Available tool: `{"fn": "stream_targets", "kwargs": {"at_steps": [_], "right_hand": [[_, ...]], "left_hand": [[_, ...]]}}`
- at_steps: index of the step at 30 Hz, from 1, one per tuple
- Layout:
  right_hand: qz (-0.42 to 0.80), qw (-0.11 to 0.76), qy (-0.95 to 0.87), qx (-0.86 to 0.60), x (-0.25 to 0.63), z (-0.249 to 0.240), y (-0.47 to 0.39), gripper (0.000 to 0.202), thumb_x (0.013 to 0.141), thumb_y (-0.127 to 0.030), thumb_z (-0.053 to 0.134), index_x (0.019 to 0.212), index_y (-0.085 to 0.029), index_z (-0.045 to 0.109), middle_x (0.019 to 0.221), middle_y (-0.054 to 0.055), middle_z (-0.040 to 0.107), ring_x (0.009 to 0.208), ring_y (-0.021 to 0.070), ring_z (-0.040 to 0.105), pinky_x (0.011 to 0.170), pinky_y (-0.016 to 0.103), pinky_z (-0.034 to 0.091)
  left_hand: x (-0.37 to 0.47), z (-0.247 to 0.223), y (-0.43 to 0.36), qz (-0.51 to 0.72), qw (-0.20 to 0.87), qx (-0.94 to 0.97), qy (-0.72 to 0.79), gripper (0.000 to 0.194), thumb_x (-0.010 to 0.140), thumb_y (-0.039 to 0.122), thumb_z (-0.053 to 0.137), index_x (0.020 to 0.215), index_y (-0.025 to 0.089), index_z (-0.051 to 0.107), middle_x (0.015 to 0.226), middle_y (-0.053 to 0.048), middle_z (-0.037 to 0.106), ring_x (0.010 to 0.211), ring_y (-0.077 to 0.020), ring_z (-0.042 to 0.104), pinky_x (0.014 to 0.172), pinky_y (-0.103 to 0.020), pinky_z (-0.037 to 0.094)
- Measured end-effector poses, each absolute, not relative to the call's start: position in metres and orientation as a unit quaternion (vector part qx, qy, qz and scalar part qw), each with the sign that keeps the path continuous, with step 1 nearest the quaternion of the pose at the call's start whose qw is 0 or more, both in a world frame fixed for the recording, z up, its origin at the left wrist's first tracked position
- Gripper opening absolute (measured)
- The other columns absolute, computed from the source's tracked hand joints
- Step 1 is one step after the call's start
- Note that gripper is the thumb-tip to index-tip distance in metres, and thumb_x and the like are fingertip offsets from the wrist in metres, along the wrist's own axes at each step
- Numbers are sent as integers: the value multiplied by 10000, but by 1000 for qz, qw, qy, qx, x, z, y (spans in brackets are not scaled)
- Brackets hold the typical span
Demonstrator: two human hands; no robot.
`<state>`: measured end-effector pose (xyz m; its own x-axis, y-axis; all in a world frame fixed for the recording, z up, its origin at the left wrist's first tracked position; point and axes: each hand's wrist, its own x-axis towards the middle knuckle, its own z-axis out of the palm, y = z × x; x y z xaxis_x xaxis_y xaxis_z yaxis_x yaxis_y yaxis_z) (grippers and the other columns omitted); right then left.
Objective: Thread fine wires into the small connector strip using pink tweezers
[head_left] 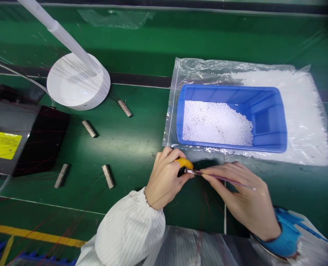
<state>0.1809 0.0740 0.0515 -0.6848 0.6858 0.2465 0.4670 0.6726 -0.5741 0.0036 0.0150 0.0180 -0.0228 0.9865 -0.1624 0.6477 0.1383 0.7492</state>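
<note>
My left hand (pixel 166 179), with a yellow cover on one finger, pinches a small light-coloured component (pixel 190 171) near the front of the green bench. From the right, my right hand (pixel 243 195) grips a thin, pinkish tool (pixel 230 180) like tweezers, whose tip meets the component. A blue band circles my right wrist. Just beyond both hands lies a blue bin (pixel 269 142) partly filled with small white pellets (pixel 216 123). It rests on a clear bag (pixel 305 118) of white material.
Several small ribbed blocks (pixel 108 176) lie on the bench at the left. Behind them are a round white base (pixel 79 101) with a slanting pole (pixel 69 42) and a dark machine (pixel 41 140) with a yellow label.
</note>
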Motion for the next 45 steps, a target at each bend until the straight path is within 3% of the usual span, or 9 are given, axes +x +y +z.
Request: {"fn": "stream_targets", "kwargs": {"at_steps": [30, 45], "right_hand": [[190, 201, -904, -325, 179, 59, 69, 214, 792, -104, 638, 982, -201, 625, 948, -74, 656, 825, 6, 558, 732, 193, 388], [223, 276, -839, -412, 212, 79, 87, 377, 751, -157, 684, 1110, -266, 636, 1001, -29, 649, 914, 77, 620, 791, 224, 528]], "left_hand": [[4, 21, 17, 246, 366, 598, 669, 114, 848, 298, 626, 896, 209, 677, 1019, 26, 587, 969, -114, 421, 814, -277, 290], [4, 18, 15, 242, 309, 628, 672, 289, 793, 338, 685, 1061, 240, 635, 1025, 20, 565, 966, -111, 438, 805, -257, 330]]}}
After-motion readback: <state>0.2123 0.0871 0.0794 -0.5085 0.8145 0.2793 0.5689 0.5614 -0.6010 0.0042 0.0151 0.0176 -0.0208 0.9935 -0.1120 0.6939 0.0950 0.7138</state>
